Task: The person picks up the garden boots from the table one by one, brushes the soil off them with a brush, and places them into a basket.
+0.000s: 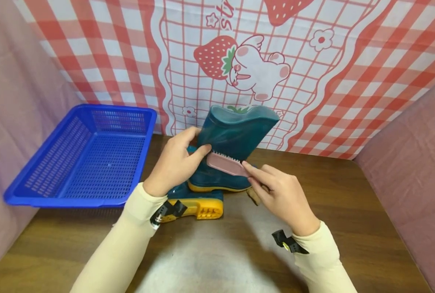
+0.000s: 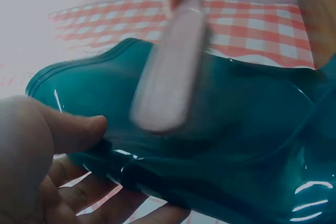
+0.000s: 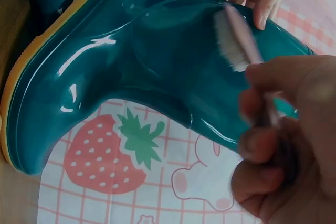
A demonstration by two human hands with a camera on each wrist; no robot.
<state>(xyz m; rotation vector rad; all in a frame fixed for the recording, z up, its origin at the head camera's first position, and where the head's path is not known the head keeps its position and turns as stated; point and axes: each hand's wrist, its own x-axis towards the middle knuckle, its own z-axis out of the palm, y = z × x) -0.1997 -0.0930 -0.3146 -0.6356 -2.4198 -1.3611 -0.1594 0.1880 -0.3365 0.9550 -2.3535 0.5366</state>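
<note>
A teal rubber boot (image 1: 235, 134) with a yellow sole stands on the table, its shaft leaning to the right. My left hand (image 1: 179, 160) grips the back of the shaft, thumb on the near side and fingers behind, as the left wrist view shows. In my right hand (image 1: 279, 195) is a pink scrub brush (image 1: 226, 164) with white bristles (image 3: 229, 43), held by its handle. The brush lies across the shaft, bristles toward the boot; it is blurred in the left wrist view. A second teal boot (image 1: 210, 195) lies on its side, its yellow sole facing me.
A blue plastic basket (image 1: 138, 162) stands at the left. A small brown object (image 1: 254, 196) lies by the standing boot's toe, partly hidden by my right hand. Behind hangs a red-checked strawberry cloth (image 1: 122, 53); pink cloth (image 1: 415, 162) borders the wooden table (image 1: 353, 228).
</note>
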